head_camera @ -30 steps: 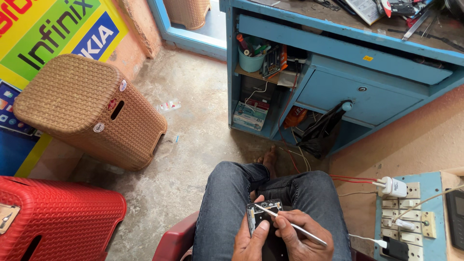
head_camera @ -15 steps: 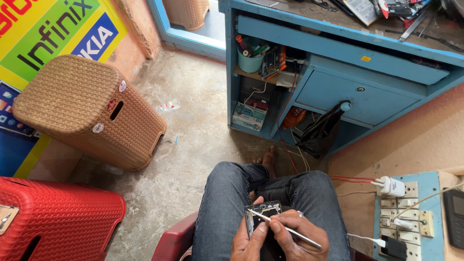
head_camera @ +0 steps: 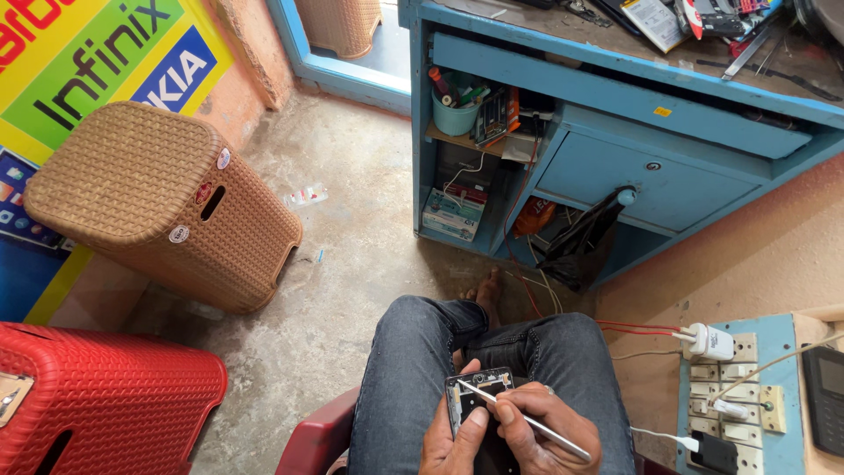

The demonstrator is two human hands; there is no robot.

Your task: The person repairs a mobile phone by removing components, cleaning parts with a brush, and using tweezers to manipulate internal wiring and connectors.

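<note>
I sit with my jeans-clad legs crossed over a concrete floor. My left hand (head_camera: 453,442) grips an opened phone (head_camera: 477,391) with its back cover off, resting it over my lap at the bottom of the view. My right hand (head_camera: 547,426) pinches a thin silver tool (head_camera: 526,420) like a pen. The tool's tip touches the upper part of the phone's exposed insides. Both hands are partly cut off by the bottom edge of the frame.
A blue workbench (head_camera: 615,97) with a cluttered shelf and a drawer stands ahead. A tan woven stool (head_camera: 163,202) and a red woven stool (head_camera: 105,405) sit to my left. A switchboard (head_camera: 734,387) with a white charger (head_camera: 708,341) is at right.
The view has shifted slightly. My hands and the phone stay in my lap, and the tool's tip has shifted a little over the phone's insides.
</note>
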